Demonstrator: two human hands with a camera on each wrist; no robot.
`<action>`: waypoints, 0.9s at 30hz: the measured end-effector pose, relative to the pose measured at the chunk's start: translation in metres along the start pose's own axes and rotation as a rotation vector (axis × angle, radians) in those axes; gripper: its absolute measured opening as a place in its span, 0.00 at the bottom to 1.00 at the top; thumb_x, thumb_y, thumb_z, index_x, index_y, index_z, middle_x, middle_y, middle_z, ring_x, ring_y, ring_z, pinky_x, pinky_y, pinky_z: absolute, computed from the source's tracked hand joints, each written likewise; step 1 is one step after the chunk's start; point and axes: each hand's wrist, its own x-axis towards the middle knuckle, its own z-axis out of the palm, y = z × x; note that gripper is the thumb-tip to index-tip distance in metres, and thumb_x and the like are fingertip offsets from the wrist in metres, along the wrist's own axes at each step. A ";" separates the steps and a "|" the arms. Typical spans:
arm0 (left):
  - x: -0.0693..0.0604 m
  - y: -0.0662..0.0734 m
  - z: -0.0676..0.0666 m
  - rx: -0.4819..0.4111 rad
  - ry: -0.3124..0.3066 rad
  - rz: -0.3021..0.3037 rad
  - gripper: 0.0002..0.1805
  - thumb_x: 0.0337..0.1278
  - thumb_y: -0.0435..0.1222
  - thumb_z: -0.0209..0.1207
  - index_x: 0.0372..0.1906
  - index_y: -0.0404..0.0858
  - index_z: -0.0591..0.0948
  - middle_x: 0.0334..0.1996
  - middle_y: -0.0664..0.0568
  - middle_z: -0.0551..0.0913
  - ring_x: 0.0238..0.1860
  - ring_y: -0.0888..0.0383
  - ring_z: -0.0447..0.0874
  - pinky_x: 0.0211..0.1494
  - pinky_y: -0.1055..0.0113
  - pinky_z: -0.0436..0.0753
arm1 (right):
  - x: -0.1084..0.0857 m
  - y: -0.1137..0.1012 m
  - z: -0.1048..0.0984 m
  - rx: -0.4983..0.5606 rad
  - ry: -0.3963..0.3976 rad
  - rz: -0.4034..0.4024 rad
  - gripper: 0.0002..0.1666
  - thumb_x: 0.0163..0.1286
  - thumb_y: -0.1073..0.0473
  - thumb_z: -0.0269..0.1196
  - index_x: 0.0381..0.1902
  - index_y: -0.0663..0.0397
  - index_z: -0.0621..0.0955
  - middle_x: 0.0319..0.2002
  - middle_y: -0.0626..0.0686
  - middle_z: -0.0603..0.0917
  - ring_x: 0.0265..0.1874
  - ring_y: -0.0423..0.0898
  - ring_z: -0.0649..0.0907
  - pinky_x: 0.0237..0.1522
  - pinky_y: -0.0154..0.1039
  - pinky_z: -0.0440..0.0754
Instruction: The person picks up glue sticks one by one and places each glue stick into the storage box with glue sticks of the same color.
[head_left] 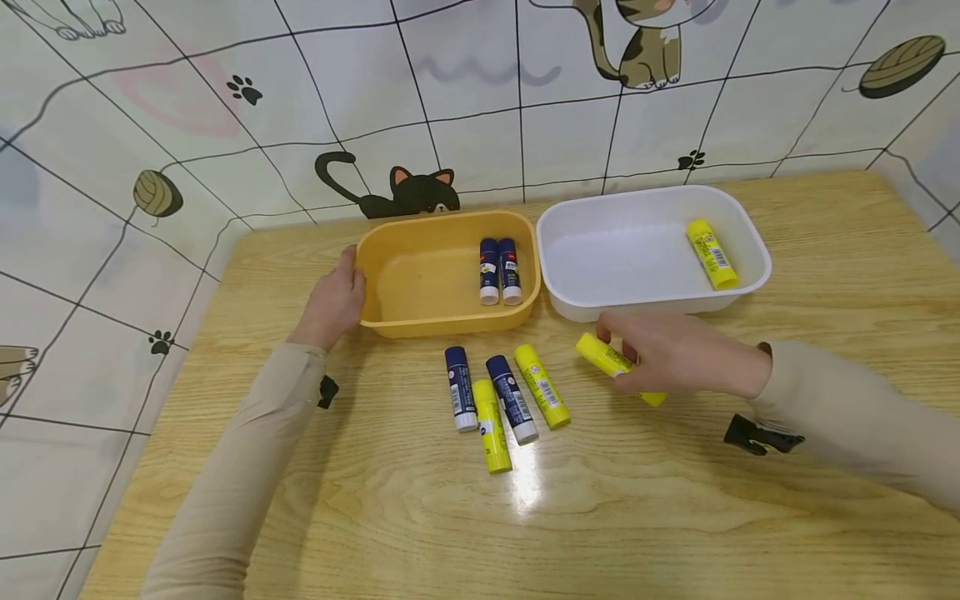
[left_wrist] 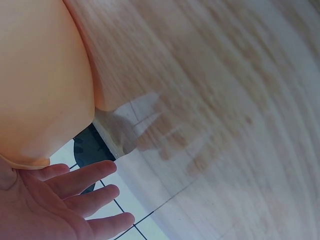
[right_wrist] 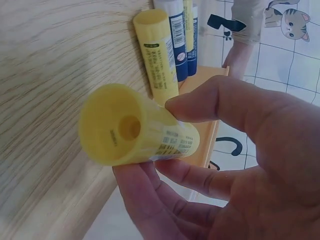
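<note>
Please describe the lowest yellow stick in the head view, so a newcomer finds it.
On the wooden table, in front of the orange tray, four sticks lie together. Your yellow stick, unlike the other yellow one, lies between two blue sticks.

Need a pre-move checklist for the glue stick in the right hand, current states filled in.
1. Grip: ok. Right hand pinches the held yellow glue stick between thumb and fingers.
2. Held stick off the tabletop: cannot tell.
3. Room in white bin: ok, just one yellow glue stick, at its right end.
4. Bins unmixed: ok. Orange bin contains only two blue glue sticks.
5. Left hand at orange bin's rim: ok, touching.
6. All other sticks binned: not ok, two loose blue and two loose yellow remain.
</note>
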 end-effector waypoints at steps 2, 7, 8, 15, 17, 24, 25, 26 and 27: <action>0.001 -0.001 0.000 0.002 0.002 0.000 0.28 0.76 0.38 0.30 0.74 0.31 0.49 0.54 0.24 0.73 0.48 0.35 0.76 0.56 0.43 0.71 | -0.004 0.004 -0.001 -0.014 0.007 0.001 0.26 0.53 0.56 0.72 0.48 0.53 0.74 0.26 0.48 0.73 0.22 0.43 0.72 0.22 0.38 0.70; 0.001 -0.002 0.000 0.000 0.002 -0.005 0.28 0.75 0.38 0.30 0.74 0.31 0.49 0.55 0.24 0.73 0.49 0.35 0.76 0.56 0.43 0.70 | -0.010 0.012 0.000 -0.050 0.039 -0.019 0.26 0.53 0.57 0.72 0.48 0.53 0.74 0.25 0.46 0.73 0.23 0.42 0.71 0.23 0.38 0.69; 0.001 -0.001 0.001 -0.004 0.001 -0.005 0.28 0.75 0.38 0.30 0.74 0.32 0.49 0.55 0.24 0.73 0.49 0.35 0.76 0.57 0.43 0.70 | -0.011 0.013 0.000 -0.052 0.041 -0.022 0.26 0.53 0.57 0.72 0.48 0.53 0.75 0.26 0.46 0.74 0.23 0.42 0.71 0.24 0.38 0.70; 0.002 -0.003 0.001 -0.008 0.001 -0.005 0.28 0.75 0.38 0.30 0.74 0.32 0.49 0.54 0.24 0.73 0.47 0.36 0.76 0.56 0.44 0.71 | -0.017 0.017 -0.006 -0.003 0.044 -0.006 0.25 0.53 0.60 0.70 0.49 0.54 0.75 0.29 0.47 0.76 0.24 0.42 0.72 0.23 0.38 0.73; 0.002 -0.003 0.001 -0.006 0.002 -0.005 0.28 0.75 0.39 0.30 0.74 0.32 0.49 0.53 0.24 0.74 0.45 0.37 0.77 0.55 0.44 0.72 | -0.018 0.016 -0.009 -0.001 0.045 0.004 0.25 0.53 0.59 0.70 0.48 0.53 0.74 0.30 0.48 0.76 0.23 0.42 0.73 0.23 0.39 0.73; 0.001 -0.003 0.001 -0.017 0.001 0.000 0.28 0.75 0.38 0.30 0.74 0.31 0.49 0.56 0.25 0.72 0.49 0.35 0.76 0.57 0.43 0.70 | -0.019 0.017 -0.022 -0.049 0.053 0.053 0.25 0.54 0.59 0.69 0.48 0.54 0.72 0.30 0.48 0.78 0.20 0.42 0.74 0.21 0.39 0.72; 0.001 -0.003 0.002 -0.019 0.000 -0.001 0.28 0.75 0.38 0.30 0.74 0.31 0.49 0.57 0.25 0.71 0.49 0.35 0.76 0.57 0.43 0.70 | -0.019 0.018 -0.024 -0.055 0.059 0.056 0.25 0.54 0.58 0.69 0.48 0.55 0.72 0.30 0.48 0.78 0.19 0.42 0.74 0.21 0.40 0.72; 0.002 -0.003 0.002 -0.020 -0.001 0.000 0.28 0.75 0.38 0.30 0.74 0.31 0.49 0.57 0.25 0.71 0.50 0.35 0.75 0.57 0.43 0.70 | -0.019 0.019 -0.027 -0.064 0.067 0.059 0.25 0.54 0.58 0.69 0.48 0.54 0.72 0.30 0.48 0.78 0.20 0.42 0.74 0.21 0.40 0.72; 0.002 -0.002 0.002 -0.022 -0.002 0.000 0.28 0.75 0.38 0.30 0.74 0.31 0.48 0.57 0.25 0.71 0.50 0.35 0.76 0.57 0.43 0.70 | -0.019 0.019 -0.029 -0.076 0.072 0.062 0.24 0.55 0.57 0.69 0.47 0.54 0.72 0.29 0.48 0.78 0.20 0.42 0.74 0.21 0.40 0.72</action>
